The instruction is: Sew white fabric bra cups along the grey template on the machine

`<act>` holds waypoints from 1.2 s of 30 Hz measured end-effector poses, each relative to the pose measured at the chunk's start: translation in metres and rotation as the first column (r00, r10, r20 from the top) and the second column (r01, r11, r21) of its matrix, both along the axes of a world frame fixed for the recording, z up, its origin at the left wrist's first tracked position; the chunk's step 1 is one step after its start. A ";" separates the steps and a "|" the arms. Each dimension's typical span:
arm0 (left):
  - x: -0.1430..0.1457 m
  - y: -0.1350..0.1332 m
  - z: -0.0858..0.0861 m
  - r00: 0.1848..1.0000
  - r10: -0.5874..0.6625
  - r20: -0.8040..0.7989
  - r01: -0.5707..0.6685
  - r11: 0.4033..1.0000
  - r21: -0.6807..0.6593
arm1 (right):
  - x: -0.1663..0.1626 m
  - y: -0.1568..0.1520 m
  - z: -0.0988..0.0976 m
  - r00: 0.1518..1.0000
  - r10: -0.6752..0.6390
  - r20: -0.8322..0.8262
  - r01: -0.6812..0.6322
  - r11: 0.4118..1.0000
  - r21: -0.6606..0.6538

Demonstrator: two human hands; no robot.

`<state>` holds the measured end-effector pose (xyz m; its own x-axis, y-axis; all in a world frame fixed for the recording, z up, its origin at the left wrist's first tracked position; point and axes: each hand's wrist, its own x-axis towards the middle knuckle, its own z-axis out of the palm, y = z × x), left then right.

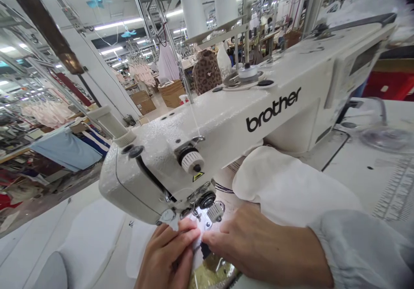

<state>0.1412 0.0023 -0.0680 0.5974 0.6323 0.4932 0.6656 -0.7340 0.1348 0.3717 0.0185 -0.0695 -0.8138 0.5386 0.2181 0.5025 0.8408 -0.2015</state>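
- Head view, and the biggest thing before me is a white tabletop (pixel 352 174), running out to both sides beneath the work.
- Across it stands a white sewing machine (pixel 220 118), "brother" in black letters along its arm, two thread cones (pixel 194 15) above it.
- Behind the needle area, under the arm, a white cloth bundle (pixel 284 185) lies heaped, just beyond the right wrist.
- On the table's left side rest flat white pieces (pixel 93 233), one rounded grey piece (pixel 51 271) near them.
- The right hand (pixel 239 241) comes in below the needle, thumb and fingers curled close together; I cannot tell whether anything is pinched in them (the knuckles hide it).
- Facing it, the left hand (pixel 166 254) has its fingertips bunched at the lit needle area, touching the cloth; pinching or only pressing, I cannot tell.
- Between the two hands runs a narrow white cloth strip (pixel 196 258), leading up toward the needle area.
- Smallest, a ribbed white dial (pixel 190 160) sits on the machine's front, above the hands.
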 end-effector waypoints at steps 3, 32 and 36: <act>0.001 0.001 0.003 1.000 -0.013 -0.001 0.013 1.000 0.027 | 0.000 0.000 0.002 1.000 0.004 0.007 -0.004 1.000 -0.001; -0.002 -0.003 -0.010 0.983 0.095 -0.155 -0.083 0.993 0.085 | -0.007 -0.001 -0.006 0.994 -0.111 0.022 0.111 0.994 0.019; -0.001 -0.002 -0.009 0.983 0.102 -0.150 -0.092 0.993 0.073 | -0.007 -0.001 -0.001 0.994 -0.108 0.029 0.108 0.994 0.002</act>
<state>0.1406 -0.0002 -0.0767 0.6063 0.6604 0.4430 0.7433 -0.6686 -0.0206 0.3644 0.0176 -0.0700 -0.7567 0.6240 0.1951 0.5964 0.7811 -0.1850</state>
